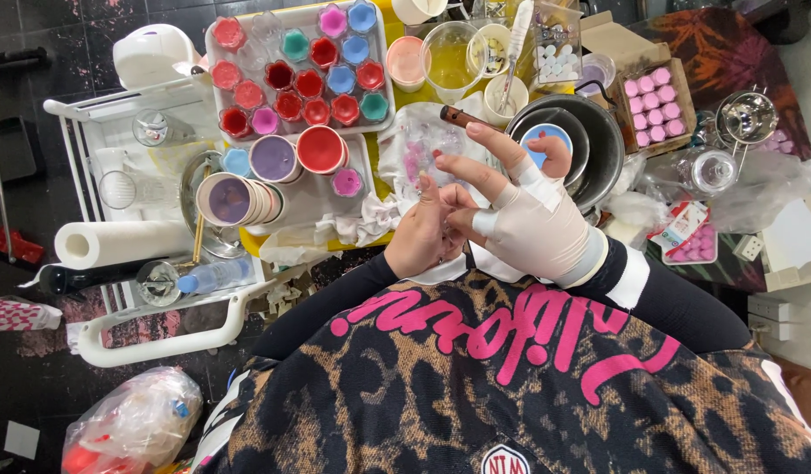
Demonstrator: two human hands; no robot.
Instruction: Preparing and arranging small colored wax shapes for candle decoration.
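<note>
**Head view: two hands meet over a crowded table**

Head camera looks straight down at the person's lap and a table packed with cups. The right hand (pixel 533 224), wrapped in a pale fabric glove or bandage with bare fingertips, sits just above the near edge, its fingers spread and loose, grasping nothing. The left hand (pixel 423 237) is bare and presses against the right hand's fingers, pinching or tugging at the wrap there; whether it grips cloth or only touches it cannot be told. The wrap lies directly beside the left fingertips, its long axis running along the right forearm toward the body, so the left hand is the nearer one.

Beyond the fingers, a crumpled clear bag (pixel 427 145) with pink bits lies on the table, glossy and wrinkled. Farther off, a white tray (pixel 214 66) holds small scalloped moulds filled with red, pink, blue and teal wax. A steel bowl (pixel 607 149) sits toward the right edge, smooth and round. A paper roll (pixel 115 241) rests on a white cart at the left.
</note>
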